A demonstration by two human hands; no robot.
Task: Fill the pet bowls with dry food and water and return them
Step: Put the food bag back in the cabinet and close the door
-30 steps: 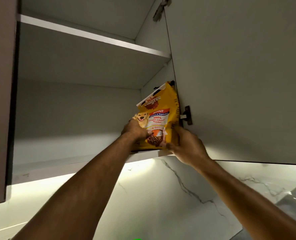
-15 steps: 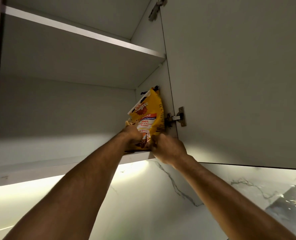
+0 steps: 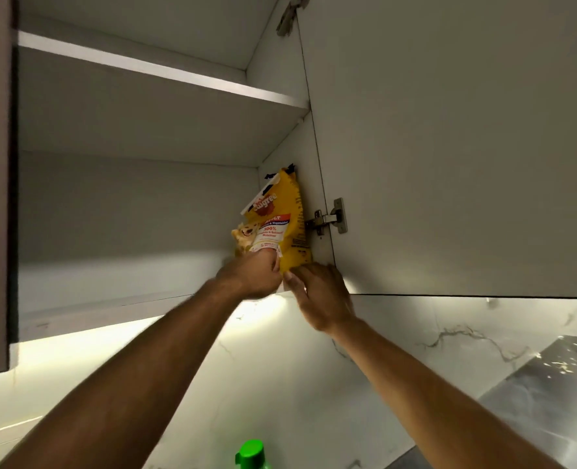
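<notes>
The yellow food bag (image 3: 282,225) is standing upright on the cabinet shelf (image 3: 111,308), rising toward 12 o'clock from the left hand (image 3: 255,274), whose grip is holding its base, while the right hand (image 3: 320,296) is resting open-fingered at 3 o'clock

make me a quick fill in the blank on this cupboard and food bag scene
1. The food bag is mainly ____ in colour.
2. The bag stands on the cupboard's ____ shelf.
3. The left hand holds the bag near its ____.
4. The cap at the bottom edge is ____.

Missing words: yellow; lower; bottom; green
</notes>
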